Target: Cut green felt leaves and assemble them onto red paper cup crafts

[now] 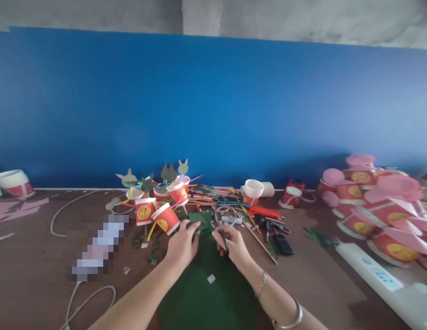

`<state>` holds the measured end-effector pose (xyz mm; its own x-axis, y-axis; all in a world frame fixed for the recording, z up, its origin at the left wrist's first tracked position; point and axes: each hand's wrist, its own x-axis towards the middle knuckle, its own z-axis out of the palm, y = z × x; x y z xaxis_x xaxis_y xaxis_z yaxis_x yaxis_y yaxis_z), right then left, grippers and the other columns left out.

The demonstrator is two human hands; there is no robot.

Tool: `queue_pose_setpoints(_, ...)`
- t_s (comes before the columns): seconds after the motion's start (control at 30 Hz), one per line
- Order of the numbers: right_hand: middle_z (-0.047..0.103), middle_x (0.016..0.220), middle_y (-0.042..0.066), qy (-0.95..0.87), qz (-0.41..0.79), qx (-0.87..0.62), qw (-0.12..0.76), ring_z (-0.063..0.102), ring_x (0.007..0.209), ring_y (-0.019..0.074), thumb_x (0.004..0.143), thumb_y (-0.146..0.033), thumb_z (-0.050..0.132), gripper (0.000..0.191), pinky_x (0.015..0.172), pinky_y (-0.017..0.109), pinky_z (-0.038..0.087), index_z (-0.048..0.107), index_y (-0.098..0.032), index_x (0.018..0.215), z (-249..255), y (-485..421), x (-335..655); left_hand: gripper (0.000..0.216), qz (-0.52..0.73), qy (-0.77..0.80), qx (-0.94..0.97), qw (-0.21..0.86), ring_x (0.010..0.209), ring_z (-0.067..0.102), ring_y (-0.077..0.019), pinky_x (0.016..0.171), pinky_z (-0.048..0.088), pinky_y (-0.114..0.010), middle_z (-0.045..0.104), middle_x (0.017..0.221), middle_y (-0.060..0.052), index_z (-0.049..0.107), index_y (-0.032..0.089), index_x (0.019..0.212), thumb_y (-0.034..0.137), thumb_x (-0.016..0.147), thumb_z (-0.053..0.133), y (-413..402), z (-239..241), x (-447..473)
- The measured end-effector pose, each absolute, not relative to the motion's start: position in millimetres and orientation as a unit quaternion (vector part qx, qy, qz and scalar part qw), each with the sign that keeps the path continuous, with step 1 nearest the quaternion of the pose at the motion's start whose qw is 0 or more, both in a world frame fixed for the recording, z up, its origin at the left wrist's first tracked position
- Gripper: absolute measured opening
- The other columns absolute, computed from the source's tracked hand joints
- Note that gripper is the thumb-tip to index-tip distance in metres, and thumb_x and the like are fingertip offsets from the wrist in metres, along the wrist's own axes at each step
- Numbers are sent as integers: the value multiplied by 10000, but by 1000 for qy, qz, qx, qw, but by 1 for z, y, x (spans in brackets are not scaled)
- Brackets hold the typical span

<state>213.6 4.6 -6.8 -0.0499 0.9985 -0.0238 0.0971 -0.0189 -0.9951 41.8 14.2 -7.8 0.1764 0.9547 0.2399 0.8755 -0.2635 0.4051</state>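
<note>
My left hand (181,245) pinches a small piece of dark green paper (198,221) between thumb and fingers. In my right hand (235,246) is a pair of scissors (219,221), with its blades pointing up and away, just right of the paper. Whether the blades touch the paper I cannot tell. Below both hands lies a large dark green sheet (206,300) with a small white scrap (211,278) on it. Left of my left hand, a tilted red paper cup (166,219) stands among several others with paper animal heads. Green ring-shaped offcuts (155,253) lie nearby.
Pink-topped red cups (363,224) are piled at the right, behind a white power strip (374,275). A red-handled tool (264,211), a black lighter-like object (283,244) and a wooden stick (259,240) lie right of centre. A blurred-out object (99,250) with a cable is at left.
</note>
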Motion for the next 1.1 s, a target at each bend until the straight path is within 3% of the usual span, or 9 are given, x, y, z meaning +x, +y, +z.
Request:
queue_pose_setpoints(0.2,496,417,-53,-525,497,-513,462,442,339,86,677,-422,644,273,352,192,336,570,-161,711,-4,3,213,424,272,563,775,94,1012,609,-238,794,506,-294,480,1312,-88,534,210,1208,162,793,462,17,-12,43)
queue_pose_setpoints(0.43,495,422,-51,-527,494,-512,464,440,342,82,672,-390,660,255,352,192,331,570,-154,702,-4,3,212,389,404,486,759,155,1169,510,-239,973,429,-353,534,1273,-87,564,196,1164,146,798,443,19,-14,43)
queue_pose_setpoints(0.5,502,425,-51,-518,500,-513,468,436,342,80,669,-397,662,268,355,194,333,575,-149,722,-5,4,212,339,452,469,726,221,1038,589,-231,869,496,-339,553,1235,-99,594,189,1125,190,821,443,18,-11,44)
queue_pose_setpoints(0.57,512,430,-52,-505,506,-514,473,437,341,80,668,-418,660,310,357,194,335,590,-140,786,-7,5,212,328,485,447,681,319,755,644,-171,644,539,-299,528,1246,-114,596,184,1124,256,846,439,17,-8,44)
queue_pose_setpoints(0.67,533,450,-47,-498,514,-513,473,459,350,84,680,-456,648,432,353,184,321,588,-122,947,-6,4,213,361,502,397,625,448,529,571,-78,439,454,-237,457,1310,-130,573,188,1162,324,847,462,16,-4,45)
queue_pose_setpoints(0.8,545,462,-38,-484,514,-533,466,480,355,94,665,-492,652,516,309,160,246,572,-119,1012,-1,1,213,376,500,349,585,534,562,573,-64,454,422,-208,425,1342,-131,574,190,1165,338,823,516,17,-3,45)
queue_pose_setpoints(0.97,531,435,-37,-486,508,-535,469,470,340,78,656,-448,654,323,299,147,220,557,-147,719,2,1,212,409,470,334,577,578,566,559,-67,477,409,-207,493,1259,-140,566,155,1170,360,818,530,15,-1,47)
queue_pose_setpoints(1.1,505,424,-46,-462,501,-528,507,433,325,54,673,-407,621,290,308,151,226,482,-166,593,1,2,214,319,480,365,609,516,602,542,-86,469,409,-217,491,1227,-108,586,193,1122,288,837,478,20,-9,48)
